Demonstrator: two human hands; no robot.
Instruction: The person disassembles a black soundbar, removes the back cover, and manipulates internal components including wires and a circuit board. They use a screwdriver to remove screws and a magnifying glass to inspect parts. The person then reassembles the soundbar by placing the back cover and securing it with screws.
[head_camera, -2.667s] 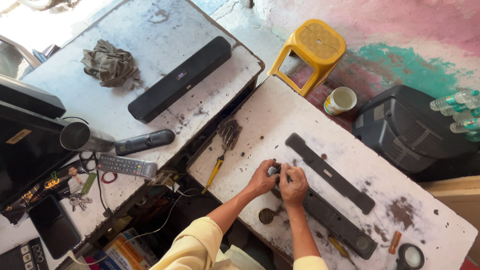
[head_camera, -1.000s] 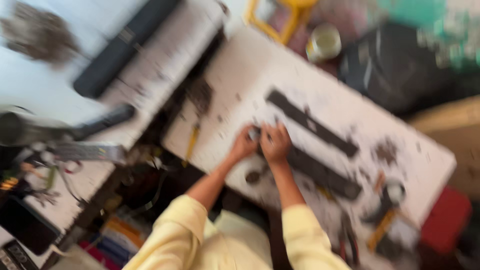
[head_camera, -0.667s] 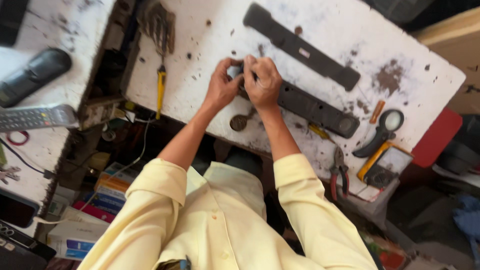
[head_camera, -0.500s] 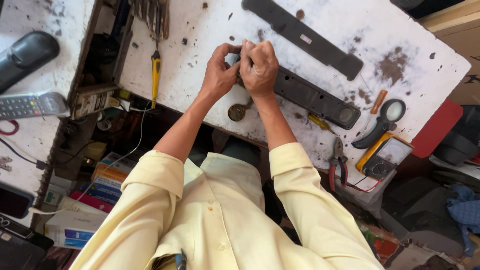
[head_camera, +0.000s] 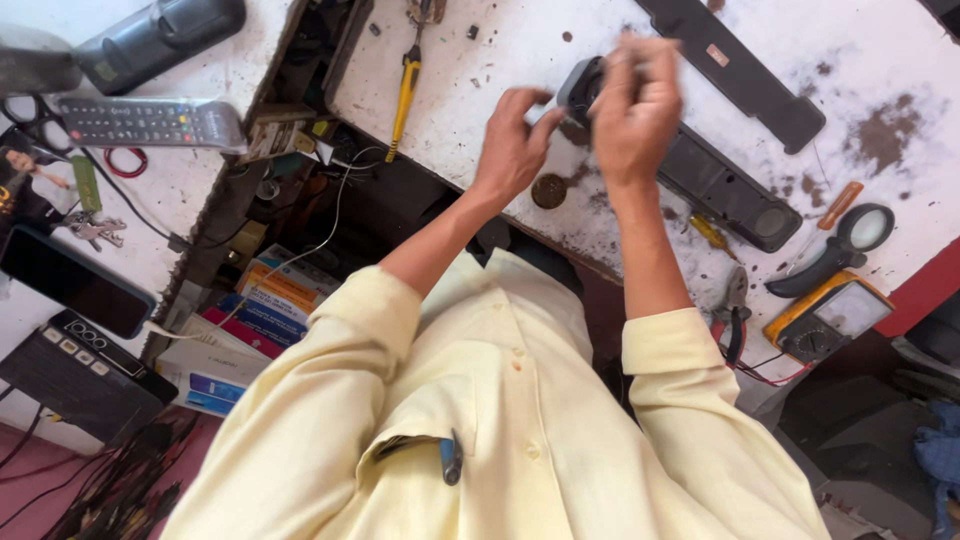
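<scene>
My right hand (head_camera: 635, 115) grips a small round black speaker part (head_camera: 578, 85) lifted just above the white worktable (head_camera: 480, 60). My left hand (head_camera: 512, 145) is beside it, fingers spread, with the thumb reaching toward the part. Under my right wrist lies a long black speaker housing (head_camera: 725, 190). A flat black cover strip (head_camera: 745, 75) lies beyond it. A small round brown disc (head_camera: 548, 190) sits on the table below my left hand.
A yellow-handled screwdriver (head_camera: 405, 95) lies at the table's left. At the right edge are a magnifier (head_camera: 848, 242), a yellow multimeter (head_camera: 828, 315), pliers (head_camera: 735, 305) and a small orange screwdriver (head_camera: 838, 203). A grey remote (head_camera: 150, 122), keys (head_camera: 93, 228) and a phone (head_camera: 72, 280) lie on the left bench.
The view has tilted down toward my body. My hands have risen off the table with the small black part, and my left hand has drawn slightly away from it.
</scene>
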